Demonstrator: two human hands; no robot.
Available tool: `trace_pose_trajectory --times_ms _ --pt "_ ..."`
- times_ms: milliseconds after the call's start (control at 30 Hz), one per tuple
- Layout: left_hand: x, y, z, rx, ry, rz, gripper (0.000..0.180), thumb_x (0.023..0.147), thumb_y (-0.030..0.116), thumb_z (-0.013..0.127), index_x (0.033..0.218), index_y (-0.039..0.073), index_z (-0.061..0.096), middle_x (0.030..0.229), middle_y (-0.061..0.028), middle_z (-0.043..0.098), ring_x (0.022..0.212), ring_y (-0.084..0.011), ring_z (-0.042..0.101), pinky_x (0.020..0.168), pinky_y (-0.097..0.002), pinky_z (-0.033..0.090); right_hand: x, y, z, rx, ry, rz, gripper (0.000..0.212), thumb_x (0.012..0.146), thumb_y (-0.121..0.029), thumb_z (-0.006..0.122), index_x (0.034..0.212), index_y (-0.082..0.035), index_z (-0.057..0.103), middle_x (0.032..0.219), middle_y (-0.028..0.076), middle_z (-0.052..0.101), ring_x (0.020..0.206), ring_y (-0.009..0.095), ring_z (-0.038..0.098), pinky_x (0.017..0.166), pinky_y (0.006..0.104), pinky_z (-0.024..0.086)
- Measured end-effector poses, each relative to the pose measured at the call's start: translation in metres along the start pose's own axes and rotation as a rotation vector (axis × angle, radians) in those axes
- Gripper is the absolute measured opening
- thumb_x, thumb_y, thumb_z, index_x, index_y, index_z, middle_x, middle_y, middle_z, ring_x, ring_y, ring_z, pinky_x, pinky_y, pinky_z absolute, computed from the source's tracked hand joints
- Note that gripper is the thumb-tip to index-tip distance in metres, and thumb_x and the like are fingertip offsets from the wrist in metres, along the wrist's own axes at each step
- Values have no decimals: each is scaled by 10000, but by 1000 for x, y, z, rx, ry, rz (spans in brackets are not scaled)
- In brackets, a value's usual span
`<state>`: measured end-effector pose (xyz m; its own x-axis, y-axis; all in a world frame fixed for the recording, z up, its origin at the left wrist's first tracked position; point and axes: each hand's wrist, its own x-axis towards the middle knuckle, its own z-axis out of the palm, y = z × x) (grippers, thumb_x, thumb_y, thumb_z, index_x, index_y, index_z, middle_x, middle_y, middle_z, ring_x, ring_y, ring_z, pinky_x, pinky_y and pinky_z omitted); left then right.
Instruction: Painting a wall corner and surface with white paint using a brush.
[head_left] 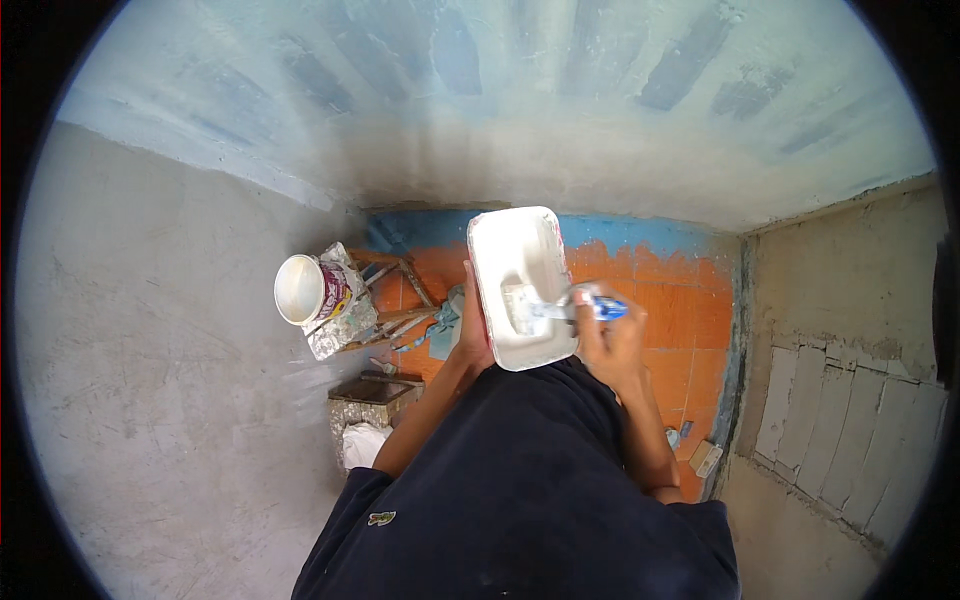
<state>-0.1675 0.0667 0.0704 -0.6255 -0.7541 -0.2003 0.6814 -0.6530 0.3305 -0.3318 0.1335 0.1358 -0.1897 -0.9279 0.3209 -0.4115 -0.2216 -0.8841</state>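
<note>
My left hand point(474, 322) grips the left side of a white rectangular paint tray point(500, 240), holding it in front of my body. Its fingers are mostly hidden behind the tray. Closed around the blue handle of a paintbrush is my right hand point(612, 340), at the tray's right edge. The bristles of the paintbrush point(545, 308) are coated white and lie inside the tray's lower half. White paint covers the tray's inside.
To the left, a paint bucket point(300, 290) stands on the paint-spattered top of a wooden stepladder point(345, 330). Below it is a spattered box point(375, 400) with a white bag point(363, 445). Bare walls rise left and right; a patchy blue-white wall point(540, 130) stands ahead. The floor point(660, 310) is orange.
</note>
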Motion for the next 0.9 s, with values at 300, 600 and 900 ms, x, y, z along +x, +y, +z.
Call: trace_pose_trajectory --times_ms 300,600,900 --pt "8 2 -19 -128 109 -70 745 1045 634 354 1527 69 421 1453 -178 550 1277 -338 594 1098 -531 470 1 -9 -6 60 54 106 209 1028 -113 570 905 13 683 654 61 650 508 88 590 449 263 434" --pt "10 5 -31 30 49 -145 756 1047 640 352 1546 74 387 1468 -151 541 1315 -291 573 1110 -470 485 9 -32 -42 150 211 131 217 1049 -128 566 968 34 685 650 46 652 522 77 600 450 221 437" --pt "8 -1 -37 82 74 -160 753 1050 643 340 1546 78 394 1479 -141 536 1319 -275 571 1109 -457 488 1 -18 -6 -53 5 80 117 965 -50 629 965 30 715 705 91 695 576 128 668 516 296 507"
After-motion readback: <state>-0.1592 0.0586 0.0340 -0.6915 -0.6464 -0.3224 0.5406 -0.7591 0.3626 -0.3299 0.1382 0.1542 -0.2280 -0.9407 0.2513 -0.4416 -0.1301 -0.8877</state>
